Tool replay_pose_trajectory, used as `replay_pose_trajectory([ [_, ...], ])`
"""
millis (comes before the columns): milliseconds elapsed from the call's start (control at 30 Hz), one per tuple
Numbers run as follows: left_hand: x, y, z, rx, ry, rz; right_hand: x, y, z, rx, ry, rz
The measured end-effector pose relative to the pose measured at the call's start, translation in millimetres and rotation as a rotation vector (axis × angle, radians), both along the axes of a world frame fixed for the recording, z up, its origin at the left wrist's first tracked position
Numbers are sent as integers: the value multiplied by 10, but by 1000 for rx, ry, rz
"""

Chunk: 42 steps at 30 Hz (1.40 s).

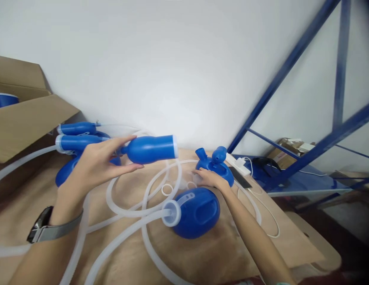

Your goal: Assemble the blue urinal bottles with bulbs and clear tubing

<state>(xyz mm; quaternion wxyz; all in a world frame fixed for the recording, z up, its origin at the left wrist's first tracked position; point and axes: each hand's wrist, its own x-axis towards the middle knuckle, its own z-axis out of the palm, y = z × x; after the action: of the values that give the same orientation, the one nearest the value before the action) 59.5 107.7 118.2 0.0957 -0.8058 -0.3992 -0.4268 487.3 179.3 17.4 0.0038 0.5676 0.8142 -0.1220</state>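
My left hand (108, 160), with a watch on its wrist, grips a blue bottle-shaped piece (151, 149) between thumb and fingers; its white-rimmed end faces right. My right hand (208, 178) reaches beside a blue container (215, 168) with two necks at the back of the table; its fingertips are by some clear material, and whether they hold it is hard to tell. In front lies a rounded blue container (197, 213) with a white cap (171, 213) and a translucent hose (121, 237). A white ring (167, 190) lies behind the cap.
More blue containers with hoses (80, 142) lie at the left, by an open cardboard box (26, 114). Translucent hoses loop over the table (291, 241). A power strip (238, 164), a dark flat device (240, 177) and cables are at the right, near a blue metal frame (279, 75).
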Motion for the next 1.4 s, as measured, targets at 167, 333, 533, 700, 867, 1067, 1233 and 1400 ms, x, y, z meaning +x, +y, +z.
replay_pose_trajectory([
  [167, 29, 113, -71, -93, 9, -43, -112, -149, 475, 97, 413, 29],
  [333, 190, 96, -71, -219, 61, -118, -536, -496, 714, 156, 1167, 288],
  [533, 408, 58, -136, -392, 120, -222, -960, -700, 648, 317, 1193, 319],
  [700, 592, 52, -218, -509, 57, -287, -990, -694, 638, 483, 1161, 466],
  [867, 640, 11, -278, -412, 30, -208, -1068, -762, 658, 636, 1092, 520],
  [1067, 597, -85, -231, -320, -5, -183, -1108, -789, 645, 694, 993, 562],
  [1233, 677, -190, -98, -490, -51, -201, -1116, -788, 636, 716, 1015, 584],
  [1400, 791, -176, -3, -866, -142, -327, -1104, -838, 682, 762, 972, 577],
])
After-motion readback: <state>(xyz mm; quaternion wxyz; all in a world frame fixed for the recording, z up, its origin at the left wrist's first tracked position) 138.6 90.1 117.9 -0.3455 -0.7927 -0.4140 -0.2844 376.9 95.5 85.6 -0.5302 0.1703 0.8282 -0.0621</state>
